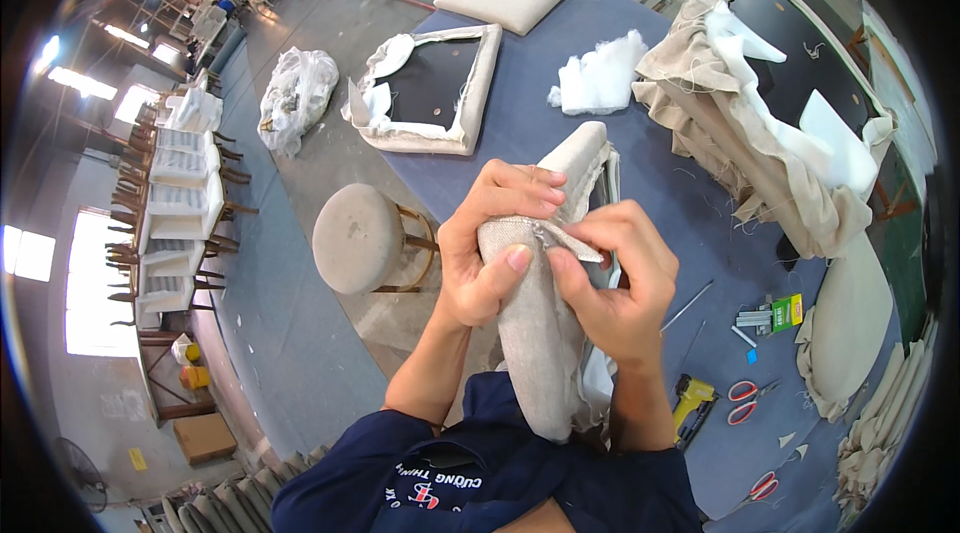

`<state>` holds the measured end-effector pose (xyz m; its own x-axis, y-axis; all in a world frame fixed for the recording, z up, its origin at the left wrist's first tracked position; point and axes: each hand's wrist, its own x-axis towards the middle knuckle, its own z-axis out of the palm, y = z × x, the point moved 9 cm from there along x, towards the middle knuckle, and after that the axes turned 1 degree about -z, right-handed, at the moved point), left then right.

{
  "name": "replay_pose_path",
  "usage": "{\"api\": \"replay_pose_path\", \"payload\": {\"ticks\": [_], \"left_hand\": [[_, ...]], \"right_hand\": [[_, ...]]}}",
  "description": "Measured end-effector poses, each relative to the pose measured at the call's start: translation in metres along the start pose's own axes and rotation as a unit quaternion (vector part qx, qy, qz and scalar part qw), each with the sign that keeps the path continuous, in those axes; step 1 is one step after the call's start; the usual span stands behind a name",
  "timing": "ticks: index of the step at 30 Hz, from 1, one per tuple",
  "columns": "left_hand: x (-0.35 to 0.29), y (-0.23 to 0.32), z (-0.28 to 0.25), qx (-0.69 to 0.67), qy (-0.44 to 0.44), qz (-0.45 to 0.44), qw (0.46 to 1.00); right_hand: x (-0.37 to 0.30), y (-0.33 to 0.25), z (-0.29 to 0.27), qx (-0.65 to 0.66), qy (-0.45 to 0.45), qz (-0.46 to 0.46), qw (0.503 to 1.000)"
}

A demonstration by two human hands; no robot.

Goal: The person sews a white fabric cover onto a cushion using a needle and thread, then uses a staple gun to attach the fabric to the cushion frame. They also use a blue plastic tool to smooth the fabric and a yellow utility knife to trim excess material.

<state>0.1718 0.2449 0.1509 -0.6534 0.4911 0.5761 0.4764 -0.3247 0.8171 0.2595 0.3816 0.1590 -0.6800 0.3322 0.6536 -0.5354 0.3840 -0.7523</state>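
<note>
A beige fabric-covered seat pad [537,353] stands on its edge in front of my chest, one corner facing up between my hands. My left hand [485,243] is closed round that corner, thumb pressed on the cloth and fingers over the far side. With thumb and fingers, my right hand [625,278] pinches a folded fabric flap [572,241] at the same corner. The pad's dark underside is mostly hidden behind my right hand. A yellow and black staple gun [692,405] lies on the blue-grey table [640,148] beside my right forearm.
Red-handled scissors [742,401], a green staple box [786,313] and a second pair of scissors [764,486] lie at right. Beyond are a partly covered panel [478,83], white wadding [600,73] and a large draped piece [735,123]. A round stool [355,238] stands left.
</note>
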Motion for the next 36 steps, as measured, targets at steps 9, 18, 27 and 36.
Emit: {"api": "replay_pose_path", "payload": {"ticks": [9,18,27,36], "left_hand": [[0.002,-0.001,0.0,-0.003,0.008,-0.014,1.0],[0.005,-0.002,-0.001,-0.052,-0.032,0.02,0.998],[-0.001,-0.003,-0.007,-0.057,-0.002,0.032,0.998],[-0.004,-0.005,-0.007,-0.07,0.011,0.022,0.997]], "right_hand": [[-0.012,-0.012,0.0,-0.046,0.044,-0.035,0.997],[-0.019,-0.017,0.004,0.01,0.071,-0.073,0.995],[-0.021,-0.016,0.014,0.062,0.071,-0.014,0.996],[-0.029,-0.013,0.02,0.089,0.084,-0.066,0.99]]}}
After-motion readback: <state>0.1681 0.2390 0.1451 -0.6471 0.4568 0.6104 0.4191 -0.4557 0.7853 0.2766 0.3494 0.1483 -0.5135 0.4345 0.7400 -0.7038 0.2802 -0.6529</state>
